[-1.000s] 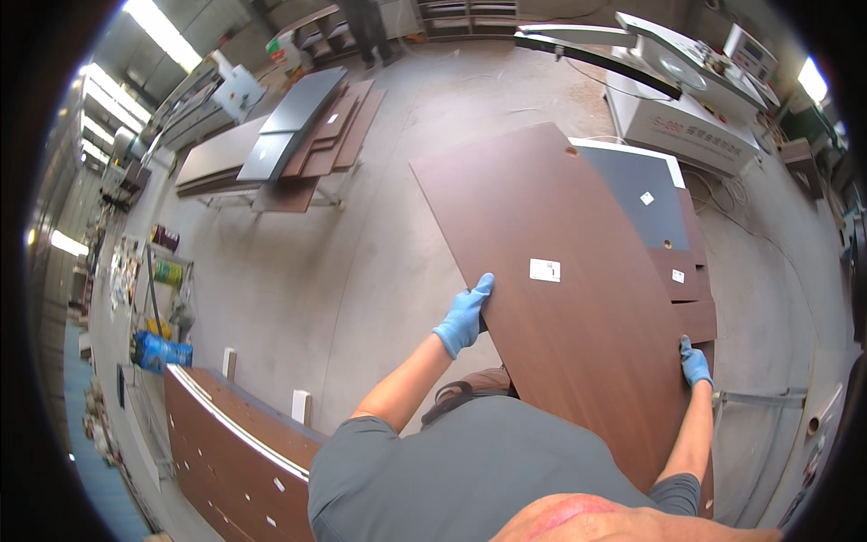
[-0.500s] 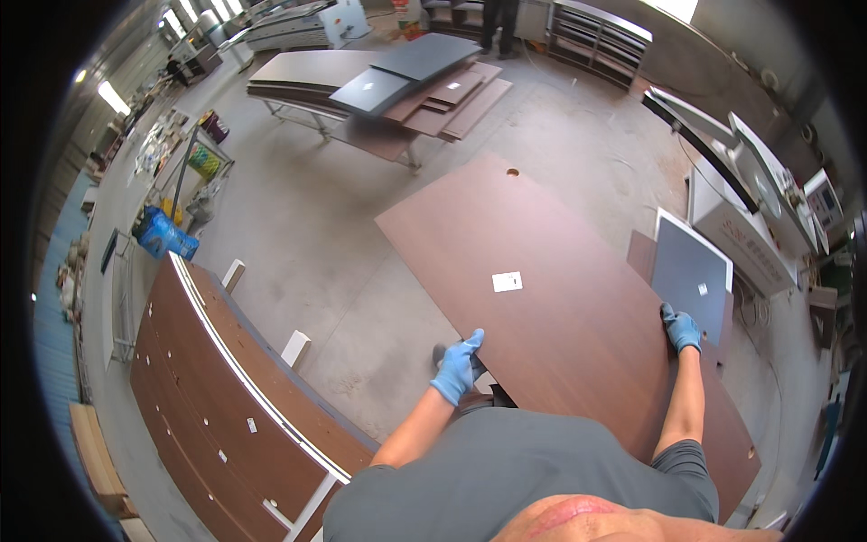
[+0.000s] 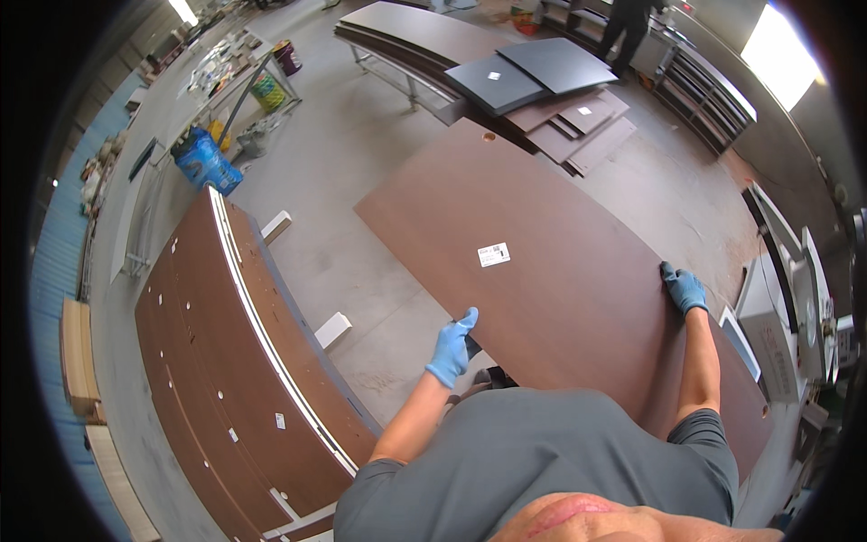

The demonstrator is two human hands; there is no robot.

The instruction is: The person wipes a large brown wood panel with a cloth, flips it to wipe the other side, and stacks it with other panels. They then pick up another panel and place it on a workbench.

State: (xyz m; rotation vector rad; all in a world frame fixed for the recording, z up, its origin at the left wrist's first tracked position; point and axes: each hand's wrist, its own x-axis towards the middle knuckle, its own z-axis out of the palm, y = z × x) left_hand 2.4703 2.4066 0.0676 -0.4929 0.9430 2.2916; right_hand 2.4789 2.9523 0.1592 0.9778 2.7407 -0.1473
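A large brown board [image 3: 560, 280] stretches across in front of my body, carried between both hands. It has a white label [image 3: 493, 255] near its middle and a round hole [image 3: 489, 137] by its far corner. My left hand [image 3: 452, 346], in a blue glove, grips the board's left edge, thumb on top and fingers underneath. On the opposite edge my right hand [image 3: 685, 288], gloved alike with dark fingertips, is closed round the rim. The undersides of both grips are hidden by the board.
Brown panels [image 3: 203, 361] with white edging lie stacked at left, near white blocks [image 3: 333, 331]. Ahead, a rack bears more boards, with dark grey panels [image 3: 506, 83] on top. A blue bag [image 3: 206, 161] sits far left, a machine [image 3: 777, 325] at right. Another person [image 3: 625, 36] stands at the back.
My view has swung left, so the rack and machine sit further right. The board stays in both hands and now covers most of the grey panel beside the machine.
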